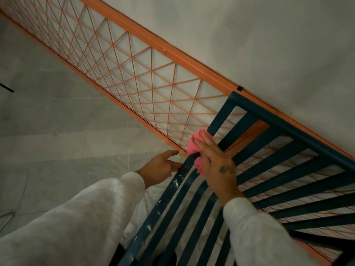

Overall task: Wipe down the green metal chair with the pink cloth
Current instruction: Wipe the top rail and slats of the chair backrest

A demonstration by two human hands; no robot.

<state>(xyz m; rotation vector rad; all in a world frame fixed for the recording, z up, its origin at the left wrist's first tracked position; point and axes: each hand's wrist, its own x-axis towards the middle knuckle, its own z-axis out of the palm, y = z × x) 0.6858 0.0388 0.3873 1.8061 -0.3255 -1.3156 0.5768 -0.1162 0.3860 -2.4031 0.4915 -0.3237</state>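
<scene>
An orange frame [172, 52] runs across the far side, right behind the green chair [165, 200]. It is filled with thin orange wires [134, 77] that cross and make lots of little triangles. The chair's back leans right up against this frame, so the wires show between the chair's bars. A small black clip [239, 88] sits on the frame near the chair's top corner. Behind it all is a plain white wall [249, 35]. On the left is a grey floor [48, 131] made of big flat tiles.

The chair is on the near right. It is made of long, flat, smooth metal bars with gaps between them. Some near bars have pale smudges.

The pink cloth [196, 143] is soft and bunched up. It sits on the chair's left edge, where the seat bends up into the back. The right hand [219, 166] lies flat on it, fingers straight, pressing it down. The left hand [159, 167] is loose, and its fingertips touch the chair's outer bar. Both sleeves [76, 217] are white and fluffy.
</scene>
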